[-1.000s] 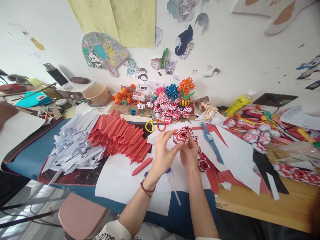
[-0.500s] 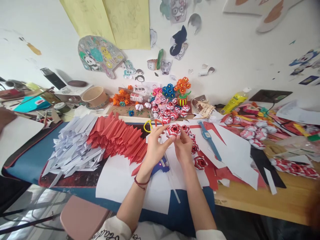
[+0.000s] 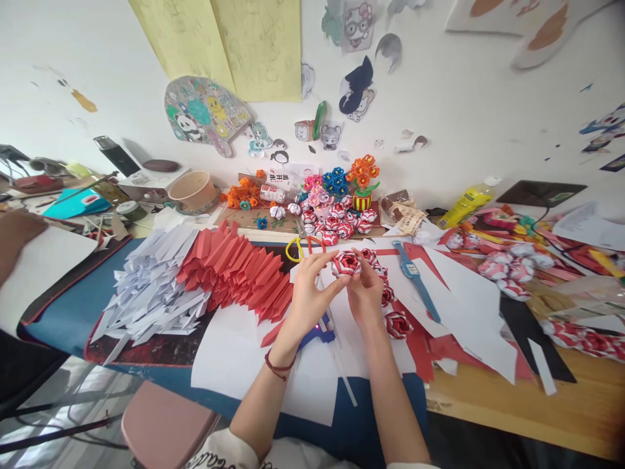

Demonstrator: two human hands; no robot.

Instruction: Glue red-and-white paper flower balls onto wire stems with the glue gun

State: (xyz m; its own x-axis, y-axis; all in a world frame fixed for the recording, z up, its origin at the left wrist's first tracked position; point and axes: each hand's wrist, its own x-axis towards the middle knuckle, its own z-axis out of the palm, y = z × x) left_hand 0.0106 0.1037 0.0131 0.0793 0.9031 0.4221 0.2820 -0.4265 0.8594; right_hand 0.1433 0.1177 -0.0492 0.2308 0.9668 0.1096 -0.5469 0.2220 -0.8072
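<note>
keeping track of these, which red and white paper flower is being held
The flower held up between the fingers of the left hand and right hand; the others lie about, in neither hand.

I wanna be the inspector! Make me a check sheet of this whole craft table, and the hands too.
Surface: blue mat and wooden table, partly covered with paper.
Job's things: paper flower, red and white; red strips and white strips piled at left.
Clutter: scissors, blue watch, yellow bottle.
Hands: left hand and right hand both hold the paper flower.
Cables: black cable at right; ends hard to trace.
Surroundings: pictures on the wall, pink stool, another person's hand.
</note>
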